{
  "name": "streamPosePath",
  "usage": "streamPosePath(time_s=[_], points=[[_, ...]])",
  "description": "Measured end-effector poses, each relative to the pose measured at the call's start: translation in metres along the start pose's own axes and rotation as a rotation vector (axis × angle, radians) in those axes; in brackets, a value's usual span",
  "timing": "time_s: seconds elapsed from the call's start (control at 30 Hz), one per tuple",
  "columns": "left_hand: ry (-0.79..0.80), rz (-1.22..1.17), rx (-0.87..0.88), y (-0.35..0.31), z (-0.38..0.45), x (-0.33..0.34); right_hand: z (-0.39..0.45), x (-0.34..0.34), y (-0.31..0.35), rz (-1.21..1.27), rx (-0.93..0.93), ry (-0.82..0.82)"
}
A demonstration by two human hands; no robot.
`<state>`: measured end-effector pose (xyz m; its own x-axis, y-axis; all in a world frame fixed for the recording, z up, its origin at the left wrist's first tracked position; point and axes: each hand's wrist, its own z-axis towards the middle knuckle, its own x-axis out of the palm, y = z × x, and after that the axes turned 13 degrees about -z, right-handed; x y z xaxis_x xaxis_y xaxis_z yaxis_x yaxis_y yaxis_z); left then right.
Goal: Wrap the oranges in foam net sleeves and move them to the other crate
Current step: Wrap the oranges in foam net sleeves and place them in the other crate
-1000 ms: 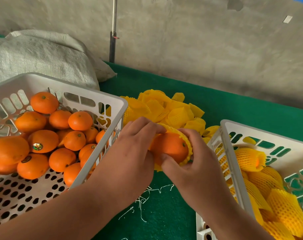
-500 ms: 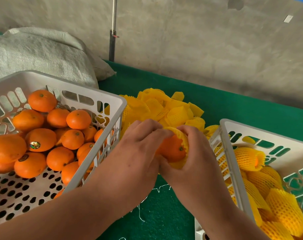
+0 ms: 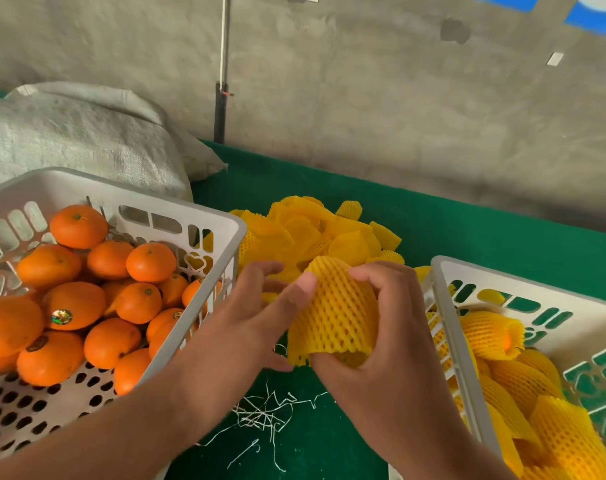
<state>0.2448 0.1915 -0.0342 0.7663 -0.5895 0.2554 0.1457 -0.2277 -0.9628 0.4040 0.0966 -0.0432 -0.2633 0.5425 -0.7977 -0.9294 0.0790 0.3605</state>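
The right hand curls around a yellow foam-net-sleeved orange, grasping it above the green felt table between the two white plastic crates. The left hand is loosely spread, its thumb pressing the sleeve's left side.

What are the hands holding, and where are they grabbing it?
A sleeved orange. The right hand grips it round its right side, thumb under the sleeve's open bottom edge. The left hand presses its thumb on the upper left; its fingers are off it.
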Motion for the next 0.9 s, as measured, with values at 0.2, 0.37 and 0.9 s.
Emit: streamPosePath(time_s=[0.2, 0.37, 0.9], points=[[0.251, -0.243, -0.140, 0.001, 0.008, -0.005, 0.000, 0.001, 0.001, 0.087, -0.115, 0.028], [-0.122, 0.492, 0.347, 0.003, 0.007, -0.014, -0.002, 0.004, 0.004, 0.096, -0.056, 0.268], [-0.032, 0.940, 0.411, 0.026, 0.007, -0.007, 0.000, 0.000, -0.015, 0.312, 0.251, 0.176]])
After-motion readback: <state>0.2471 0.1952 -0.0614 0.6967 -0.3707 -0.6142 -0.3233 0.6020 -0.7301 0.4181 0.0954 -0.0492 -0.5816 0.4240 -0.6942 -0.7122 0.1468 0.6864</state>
